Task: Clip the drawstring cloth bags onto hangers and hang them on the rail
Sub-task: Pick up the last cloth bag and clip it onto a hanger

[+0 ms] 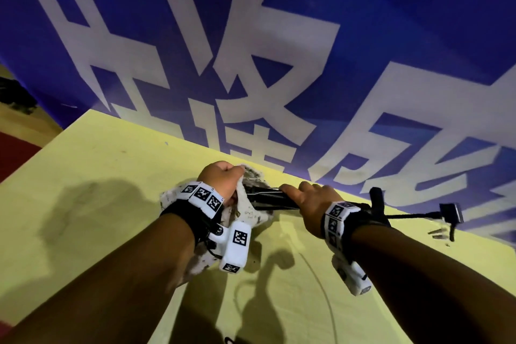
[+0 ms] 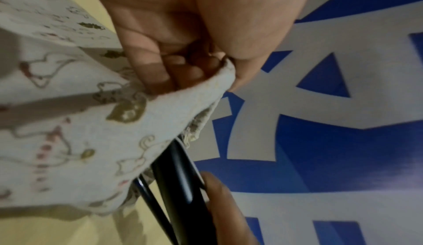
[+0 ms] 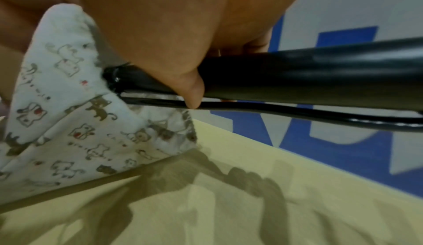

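A white cloth bag [image 1: 251,213] printed with small cats hangs bunched above the yellow table [image 1: 111,176]. My left hand [image 1: 223,177] grips its top edge; in the left wrist view the fingers [image 2: 160,71] and thumb pinch the folded hem of the bag [image 2: 80,122]. My right hand [image 1: 305,198] is curled round the left part of a black hanger [image 1: 268,198], thumb [image 3: 192,91] pressed on its bar [image 3: 309,78]. The hanger's left end meets the bag [image 3: 68,122] and is hidden in the cloth. Its right clip [image 1: 451,212] sticks out empty past my wrist.
A blue banner [image 1: 391,22] with large white characters stands right behind the table's far edge. Red floor [image 1: 16,153] and a dark object [image 1: 14,95] lie off the table's left side. Shadows of my arms fall on the tabletop [image 3: 228,203].
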